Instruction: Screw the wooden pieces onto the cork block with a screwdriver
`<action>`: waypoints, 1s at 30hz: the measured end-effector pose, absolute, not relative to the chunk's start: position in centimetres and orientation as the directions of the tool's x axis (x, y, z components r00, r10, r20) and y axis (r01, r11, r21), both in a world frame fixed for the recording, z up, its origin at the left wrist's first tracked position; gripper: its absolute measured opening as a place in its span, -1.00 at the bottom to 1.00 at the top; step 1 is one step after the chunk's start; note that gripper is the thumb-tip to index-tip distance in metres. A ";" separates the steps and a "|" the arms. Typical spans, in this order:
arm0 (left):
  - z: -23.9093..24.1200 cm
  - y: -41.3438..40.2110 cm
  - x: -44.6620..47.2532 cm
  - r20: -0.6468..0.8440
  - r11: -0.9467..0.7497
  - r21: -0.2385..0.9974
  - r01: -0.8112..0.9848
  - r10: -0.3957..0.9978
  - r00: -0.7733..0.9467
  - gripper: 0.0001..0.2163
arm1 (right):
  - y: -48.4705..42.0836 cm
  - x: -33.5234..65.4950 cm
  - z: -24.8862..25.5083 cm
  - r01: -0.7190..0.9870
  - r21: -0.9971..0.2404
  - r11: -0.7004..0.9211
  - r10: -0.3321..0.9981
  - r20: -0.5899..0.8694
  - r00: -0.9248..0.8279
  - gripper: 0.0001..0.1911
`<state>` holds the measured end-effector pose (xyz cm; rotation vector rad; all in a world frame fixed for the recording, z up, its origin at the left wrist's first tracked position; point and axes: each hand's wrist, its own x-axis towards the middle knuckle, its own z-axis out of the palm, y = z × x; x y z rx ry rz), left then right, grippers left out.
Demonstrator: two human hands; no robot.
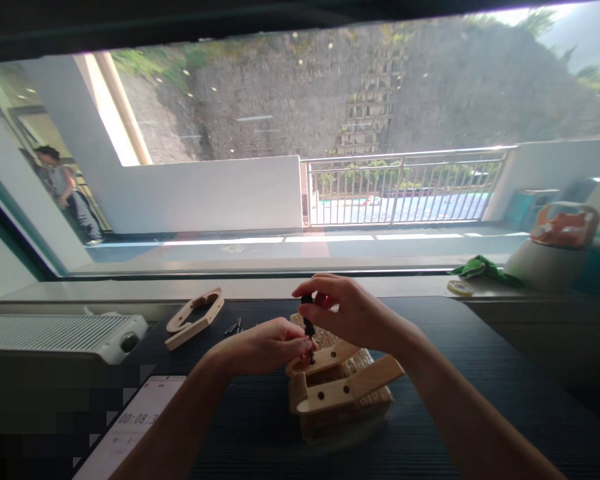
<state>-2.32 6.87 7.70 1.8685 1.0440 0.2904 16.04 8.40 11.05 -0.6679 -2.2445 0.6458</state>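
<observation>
The right hand (343, 303) grasps a black screwdriver (308, 323) by its handle; the left hand (275, 343) pinches near its shaft, though whether it also holds a screw is hidden. The wooden assembly (363, 385) rests on a clear-wrapped bundle (345, 427), mid-desk, off the far edge. Loose screws (236, 327) and a wooden frame (195, 339) lie toward the far left corner. Fastening seems under way; the next move calls for keeping the driver aligned while turning.
</observation>
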 end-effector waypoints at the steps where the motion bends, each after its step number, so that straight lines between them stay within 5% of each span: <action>1: 7.6 6.9 -2.3 -0.217 -0.191 0.824 0.534 0.764 0.608 -0.62 | 8.4 16.1 11.1 0.253 -0.621 0.742 0.609 0.468 -0.640 -0.76; 30: 7.8 6.6 -1.8 -0.249 -0.149 0.821 0.551 0.776 0.580 -0.56 | 8.6 16.7 11.1 0.395 -0.587 0.707 0.694 0.468 -0.547 -0.78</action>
